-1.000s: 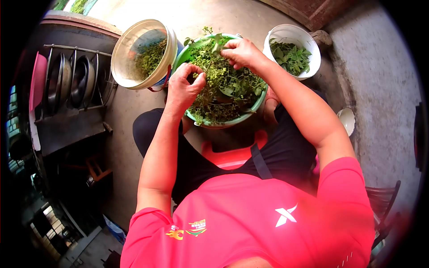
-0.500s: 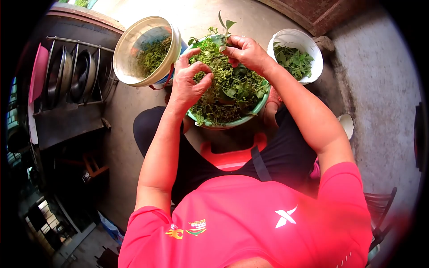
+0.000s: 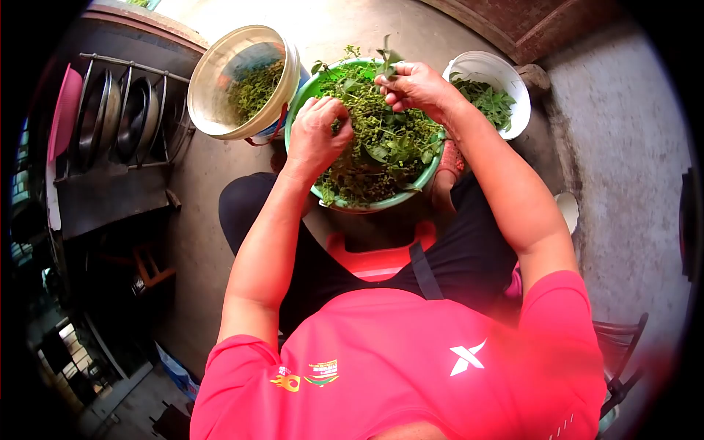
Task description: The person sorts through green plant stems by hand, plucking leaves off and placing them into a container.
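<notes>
A green basin heaped with green sprigs bearing small berry-like clusters stands between my knees. Above its far right side, my right hand pinches a leafy sprig whose leaves stick up past the fingertips. My left hand is over the basin's left side with its fingers curled in against the thumb. Whatever lies between those fingers is hidden by the hand.
A whitish bucket with green clusters inside tilts at the left. At the right, a white bucket holds loose green leaves. A rack with pans is further left, and a dark chair at lower right.
My left hand's fingers have gone from spread to curled, over the basin's left side. My right hand has shifted slightly right with the sprig, which now leans differently.
</notes>
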A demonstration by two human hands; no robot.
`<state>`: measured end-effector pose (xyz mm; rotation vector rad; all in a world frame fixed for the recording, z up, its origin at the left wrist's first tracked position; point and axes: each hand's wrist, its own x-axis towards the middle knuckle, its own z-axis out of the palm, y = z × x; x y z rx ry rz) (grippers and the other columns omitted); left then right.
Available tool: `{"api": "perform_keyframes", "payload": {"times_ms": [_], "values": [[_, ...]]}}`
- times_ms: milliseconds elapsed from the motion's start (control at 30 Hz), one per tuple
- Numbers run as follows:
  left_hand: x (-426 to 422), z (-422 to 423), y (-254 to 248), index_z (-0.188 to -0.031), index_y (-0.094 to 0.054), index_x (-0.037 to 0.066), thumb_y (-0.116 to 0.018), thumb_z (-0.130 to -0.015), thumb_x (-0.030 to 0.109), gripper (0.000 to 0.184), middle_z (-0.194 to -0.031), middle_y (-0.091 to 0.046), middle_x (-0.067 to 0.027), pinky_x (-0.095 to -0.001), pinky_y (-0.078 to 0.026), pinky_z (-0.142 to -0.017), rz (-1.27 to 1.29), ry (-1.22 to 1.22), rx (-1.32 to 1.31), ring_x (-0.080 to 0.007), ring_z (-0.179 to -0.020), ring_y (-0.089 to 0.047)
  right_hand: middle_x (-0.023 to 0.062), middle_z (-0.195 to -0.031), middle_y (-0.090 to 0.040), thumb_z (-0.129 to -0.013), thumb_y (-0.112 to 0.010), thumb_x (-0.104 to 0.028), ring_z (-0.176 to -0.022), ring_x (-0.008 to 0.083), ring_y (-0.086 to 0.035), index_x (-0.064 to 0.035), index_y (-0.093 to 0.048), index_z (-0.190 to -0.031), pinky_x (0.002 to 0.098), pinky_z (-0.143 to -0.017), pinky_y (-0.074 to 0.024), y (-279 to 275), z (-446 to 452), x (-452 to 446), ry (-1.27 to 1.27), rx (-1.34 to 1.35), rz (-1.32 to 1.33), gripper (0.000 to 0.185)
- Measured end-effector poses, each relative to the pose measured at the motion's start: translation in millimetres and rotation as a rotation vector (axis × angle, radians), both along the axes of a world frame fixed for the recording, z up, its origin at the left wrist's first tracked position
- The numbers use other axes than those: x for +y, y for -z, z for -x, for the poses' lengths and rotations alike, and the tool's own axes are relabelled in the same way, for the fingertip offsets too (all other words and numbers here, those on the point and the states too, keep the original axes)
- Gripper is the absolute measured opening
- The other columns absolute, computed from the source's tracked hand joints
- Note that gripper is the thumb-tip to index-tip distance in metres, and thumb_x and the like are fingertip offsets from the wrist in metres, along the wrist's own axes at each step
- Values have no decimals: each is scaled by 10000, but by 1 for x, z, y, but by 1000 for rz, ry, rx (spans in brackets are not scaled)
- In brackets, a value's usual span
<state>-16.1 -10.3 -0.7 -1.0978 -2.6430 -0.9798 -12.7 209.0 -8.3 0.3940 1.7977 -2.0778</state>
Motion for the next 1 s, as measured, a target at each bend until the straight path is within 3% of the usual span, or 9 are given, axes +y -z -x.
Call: {"api": "perform_keyframes", "payload": {"times_ms": [167,267,433,500,567,633,700,833,1000], "values": [[2,-4,-3,-749,-525,53,-639,-662,-4,154,-778,-566,-78,-368,-449,-706,35,112,53,-290,-774,-534,-34,-672,-559,-851,-664,-242,-554,39,-505,-66,-650,-895,174,-482,-403,3,-9,-9,-152,-127,148,182],[4,-6,-5,-746,-522,51,-633,-664,-7,149,-767,-559,-84,-377,-445,-702,39,149,59,-296,-766,-530,-62,-590,-482,-811,-707,-285,-469,33,-359,-103,-643,-793,195,-434,-255,4,-8,-8,-269,-69,97,193],[3,-5,-3,-731,-519,42,-623,-683,-7,125,-734,-533,-104,-361,-442,-692,-81,60,-47,-300,-746,-527,-56,-597,-463,-830,-684,-252,-474,34,-358,-76,-634,-838,197,-421,-271,5,-7,-18,-2,53,151,183],[-2,-4,1,-743,-537,33,-629,-725,12,96,-718,-546,-74,-312,-442,-655,-62,49,-12,-223,-688,-535,-42,-640,-473,-882,-623,-209,-493,31,-382,-28,-612,-921,179,-408,-325,2,-7,-20,301,129,152,186],[-5,-5,0,-745,-571,38,-634,-751,53,65,-720,-576,-60,-301,-457,-618,-190,-115,-316,-181,-649,-543,-33,-650,-487,-914,-579,-209,-508,28,-413,-12,-603,-954,168,-408,-363,-4,2,-1,371,188,97,202],[-16,4,-5,-786,-595,28,-639,-817,88,81,-751,-587,12,-205,-414,-598,-401,-240,-589,-44,-650,-490,-50,-618,-475,-913,-581,-226,-496,28,-403,-28,-617,-944,172,-424,-358,-6,4,16,353,211,5,204],[-30,15,1,-819,-598,30,-643,-833,86,73,-763,-578,32,-184,-403,-623,-743,-291,-752,-44,-669,-490,-64,-594,-466,-913,-579,-240,-487,27,-392,-46,-629,-934,177,-443,-348,-3,5,29,391,216,-94,201],[-43,21,-9,-841,-590,64,-643,-823,75,57,-775,-586,25,-185,-410,-584,-1055,-479,-916,-50,-660,-504,-71,-604,-476,-910,-583,-256,-480,13,-389,-65,-637,-924,166,-430,-339,2,5,56,462,185,-143,199],[-78,44,4,-862,-602,70,-586,-816,90,52,-798,-609,-15,-227,-477,-541,-1188,-597,-923,-120,-666,-578,-35,-602,-532,-856,-637,-252,-470,40,-452,-57,-644,-845,198,-415,-374,15,-2,111,615,122,-336,195]]}}
